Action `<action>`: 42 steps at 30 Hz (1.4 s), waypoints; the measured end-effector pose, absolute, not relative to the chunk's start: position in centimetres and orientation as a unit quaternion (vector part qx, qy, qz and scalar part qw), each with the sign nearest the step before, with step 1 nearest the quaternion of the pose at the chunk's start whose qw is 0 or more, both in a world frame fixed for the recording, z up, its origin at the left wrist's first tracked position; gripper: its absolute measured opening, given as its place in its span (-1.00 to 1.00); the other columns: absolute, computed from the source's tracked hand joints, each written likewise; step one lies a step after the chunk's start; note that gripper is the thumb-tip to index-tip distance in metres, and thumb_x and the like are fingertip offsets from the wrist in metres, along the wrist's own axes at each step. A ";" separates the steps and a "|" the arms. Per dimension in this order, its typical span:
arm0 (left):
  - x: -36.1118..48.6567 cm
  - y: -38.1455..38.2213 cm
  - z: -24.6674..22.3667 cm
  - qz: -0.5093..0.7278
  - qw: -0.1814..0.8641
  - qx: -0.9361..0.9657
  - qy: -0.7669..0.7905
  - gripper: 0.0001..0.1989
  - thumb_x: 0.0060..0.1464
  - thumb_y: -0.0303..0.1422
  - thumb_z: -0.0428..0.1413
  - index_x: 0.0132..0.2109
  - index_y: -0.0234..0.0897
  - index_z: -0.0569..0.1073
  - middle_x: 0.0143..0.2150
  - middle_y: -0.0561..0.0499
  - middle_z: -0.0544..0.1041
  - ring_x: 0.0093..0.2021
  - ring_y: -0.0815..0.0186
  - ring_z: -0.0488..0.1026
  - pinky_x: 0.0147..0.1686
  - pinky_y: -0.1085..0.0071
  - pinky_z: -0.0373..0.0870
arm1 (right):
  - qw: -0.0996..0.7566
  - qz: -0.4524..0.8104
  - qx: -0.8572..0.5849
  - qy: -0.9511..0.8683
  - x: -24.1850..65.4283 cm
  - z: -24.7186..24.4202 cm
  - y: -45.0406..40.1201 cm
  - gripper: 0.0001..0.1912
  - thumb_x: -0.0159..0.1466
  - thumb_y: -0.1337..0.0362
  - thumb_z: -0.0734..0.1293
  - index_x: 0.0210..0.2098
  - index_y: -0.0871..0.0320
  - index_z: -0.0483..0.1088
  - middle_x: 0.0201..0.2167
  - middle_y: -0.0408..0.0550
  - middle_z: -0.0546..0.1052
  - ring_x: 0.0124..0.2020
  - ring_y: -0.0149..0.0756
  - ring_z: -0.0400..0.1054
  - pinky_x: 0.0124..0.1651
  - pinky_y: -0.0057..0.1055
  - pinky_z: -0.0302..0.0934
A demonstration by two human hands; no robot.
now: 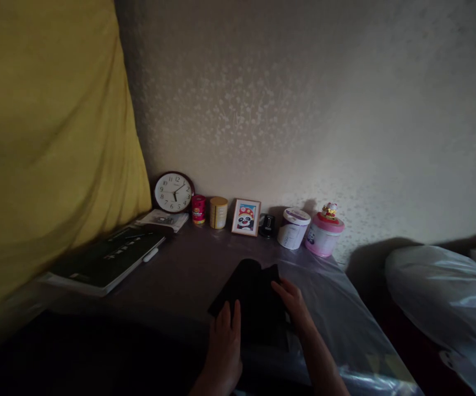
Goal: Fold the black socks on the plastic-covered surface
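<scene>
A piece of black cloth point(248, 286), partly folded, lies on the plastic-covered table. It is so dark that its kind and folds are hard to make out. My left hand point(226, 335) rests on its near left part, fingers stretched out and slightly apart. At the cloth's right edge, my right hand point(290, 300) has its fingers bent over the fabric and appears to grip it; the thumb is not clearly visible.
Along the wall stand a round clock point(174, 192), a red can point(198, 209), a yellow-lidded can point(218, 213), a framed panda picture point(246, 218), a small black object point(267, 225), a white tub point(293, 228) and a pink tub point(324, 235). A dark green book point(114, 256) lies left.
</scene>
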State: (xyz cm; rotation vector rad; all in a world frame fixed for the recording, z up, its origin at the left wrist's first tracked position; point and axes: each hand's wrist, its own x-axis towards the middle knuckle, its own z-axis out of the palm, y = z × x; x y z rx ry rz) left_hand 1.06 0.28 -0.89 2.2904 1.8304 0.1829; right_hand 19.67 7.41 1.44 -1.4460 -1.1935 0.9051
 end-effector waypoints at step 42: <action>0.0 0.3 -1.6 0.089 0.003 0.793 0.603 -0.32 -0.07 -0.57 0.01 0.22 -0.15 0.11 0.03 -0.17 0.32 -0.05 0.13 0.35 -0.08 0.21 0.29 | 0.440 0.530 -0.514 -0.511 11.7 1.3 12.1 -0.53 0.05 0.12 0.34 -0.11 0.24 0.26 -0.50 -0.10 0.54 -0.37 -0.31 0.45 -0.28 -0.37 0.28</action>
